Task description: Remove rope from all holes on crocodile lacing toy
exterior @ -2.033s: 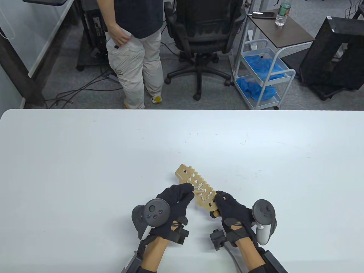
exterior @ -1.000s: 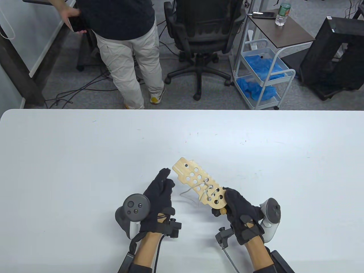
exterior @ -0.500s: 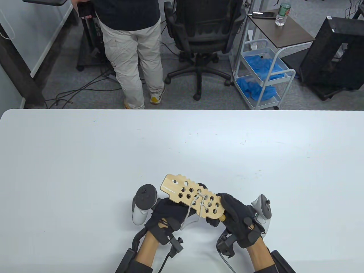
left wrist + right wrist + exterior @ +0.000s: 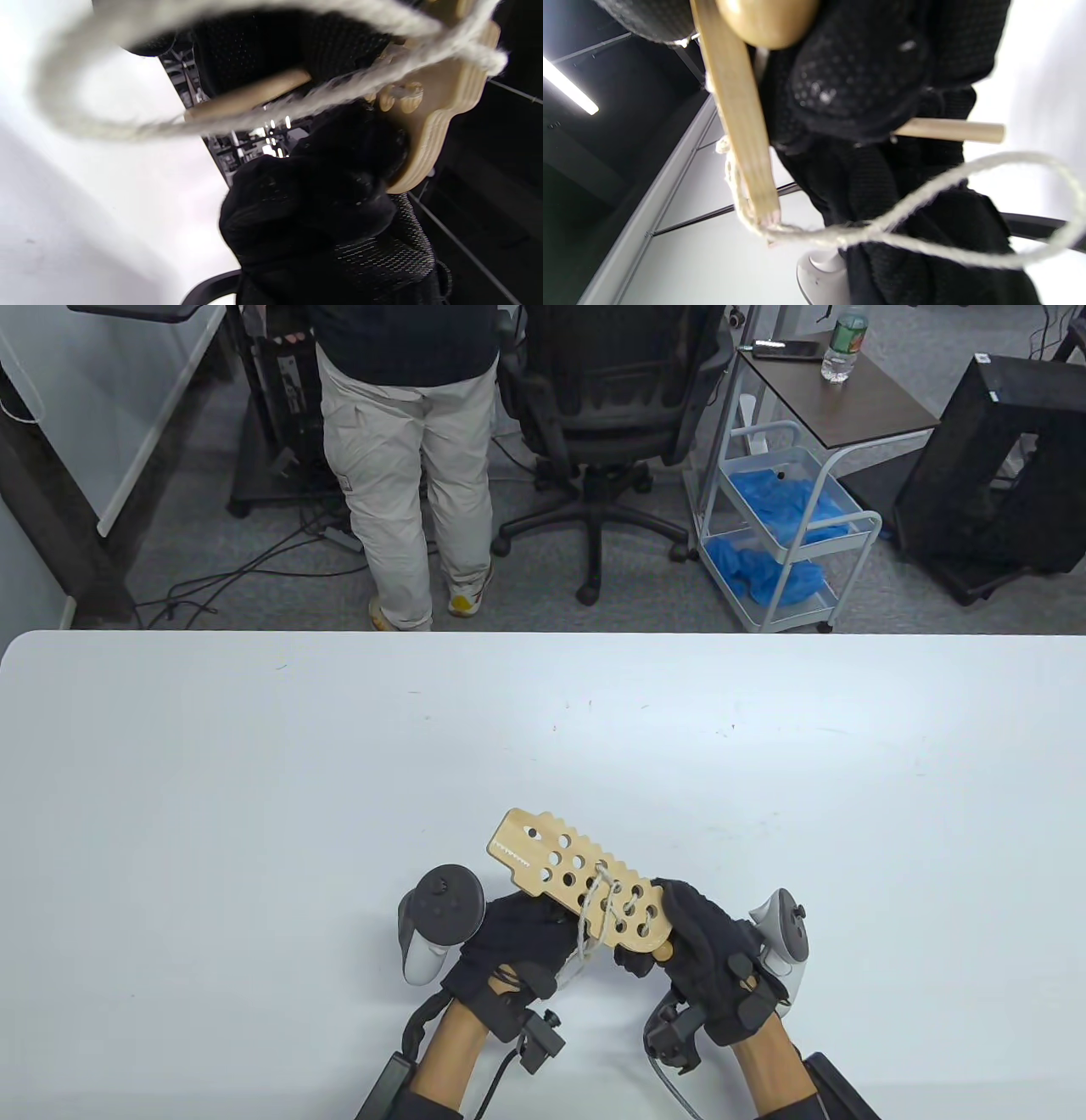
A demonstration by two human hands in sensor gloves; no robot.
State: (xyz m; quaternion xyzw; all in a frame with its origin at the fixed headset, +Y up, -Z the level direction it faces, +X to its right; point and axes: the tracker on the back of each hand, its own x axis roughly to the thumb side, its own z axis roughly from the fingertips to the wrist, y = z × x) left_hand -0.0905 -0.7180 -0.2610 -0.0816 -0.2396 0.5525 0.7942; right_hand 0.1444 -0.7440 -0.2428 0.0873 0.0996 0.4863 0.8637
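Above the near table edge, crocodile lacing toy point(image 4: 577, 886) held aloft, long axis slanting up-left from right hand point(image 4: 700, 954) gripping its tail; rope point(image 4: 594, 912) dangling toward nearer left hand point(image 4: 517, 946), whose grip cannot be told.

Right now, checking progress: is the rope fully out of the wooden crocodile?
No, the rope is laced through holes near the crocodile's held end.

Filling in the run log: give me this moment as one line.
stage: unlacing | right hand: holds crocodile board by tail end | left hand: under board, at rope | rope: still laced through tail-end holes
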